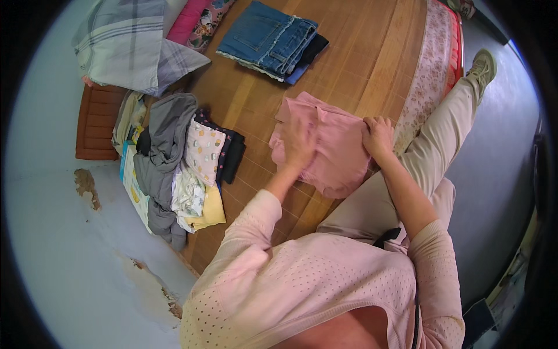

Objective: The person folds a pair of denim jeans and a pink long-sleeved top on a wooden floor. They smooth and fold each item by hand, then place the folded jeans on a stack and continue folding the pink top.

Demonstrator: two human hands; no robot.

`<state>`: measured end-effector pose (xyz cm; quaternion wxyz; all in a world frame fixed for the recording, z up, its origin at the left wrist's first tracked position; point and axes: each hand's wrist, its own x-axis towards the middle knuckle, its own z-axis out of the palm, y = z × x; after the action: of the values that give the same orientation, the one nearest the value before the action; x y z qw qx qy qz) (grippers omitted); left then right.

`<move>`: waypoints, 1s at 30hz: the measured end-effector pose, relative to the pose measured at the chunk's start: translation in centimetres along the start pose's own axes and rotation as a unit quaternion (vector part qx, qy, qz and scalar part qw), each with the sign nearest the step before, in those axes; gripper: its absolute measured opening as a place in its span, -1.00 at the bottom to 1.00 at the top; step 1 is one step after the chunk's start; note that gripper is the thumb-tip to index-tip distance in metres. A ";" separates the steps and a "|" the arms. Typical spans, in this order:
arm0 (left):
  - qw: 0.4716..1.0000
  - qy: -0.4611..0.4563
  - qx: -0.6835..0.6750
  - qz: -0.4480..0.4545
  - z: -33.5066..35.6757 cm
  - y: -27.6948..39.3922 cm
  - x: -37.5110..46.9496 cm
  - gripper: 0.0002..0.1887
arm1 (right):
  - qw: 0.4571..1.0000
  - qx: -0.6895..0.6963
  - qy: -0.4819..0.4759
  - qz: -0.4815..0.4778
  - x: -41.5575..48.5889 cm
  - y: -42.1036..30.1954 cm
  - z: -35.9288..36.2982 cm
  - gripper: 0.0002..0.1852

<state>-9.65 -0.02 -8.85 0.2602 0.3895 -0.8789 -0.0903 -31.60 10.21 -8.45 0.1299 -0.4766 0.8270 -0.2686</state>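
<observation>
A pink cloth garment [342, 144], folded into a rough square with some creases, lies on the wood-patterned surface [257, 109] in front of me. My left hand [298, 141] rests on the garment's left part, slightly blurred, its fingers spread over the cloth. At the garment's right edge is my right hand [378, 136], with bent fingers on the border; whether it pinches the cloth cannot be told. Beyond the garment sits a stack with folded blue denim shorts [266, 39] with frayed hems on top, over darker and blue cloth.
At left lie a grey hooded jacket [168, 139], a patterned folded cloth [205, 150] and yellow cloth [211, 211]. Plaid cloth [126, 43] and a pink roll [187, 19] stand behind. A floral cloth strip [425, 74] edges the surface near my outstretched leg [444, 131]. A wall [52, 244] bounds the left.
</observation>
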 end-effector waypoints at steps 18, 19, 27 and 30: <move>0.908 -0.286 0.087 -0.293 -6.0 -4.2 -3.1 -0.63 | 0.955 0.128 -0.195 -0.186 -6.2 -4.2 0.7 -0.54; 0.929 -0.252 0.065 -0.264 -6.2 -3.6 -2.5 -0.67 | 0.952 0.134 -0.177 -0.210 -7.0 -4.7 0.5 -0.49; 0.862 -0.240 -0.430 -0.124 -4.5 13.2 3.1 -0.63 | 0.822 0.555 -0.124 0.043 -6.2 -2.7 1.1 -0.65; 0.936 -0.027 -0.343 -0.072 -2.7 9.9 3.8 -0.57 | 0.631 0.742 0.022 0.225 -3.8 -0.7 -0.5 -0.71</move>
<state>-16.66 4.01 -1.53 0.3474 0.3361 -0.7707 -0.4151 -29.40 13.36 -7.80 0.4777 -0.0126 0.4321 -0.7648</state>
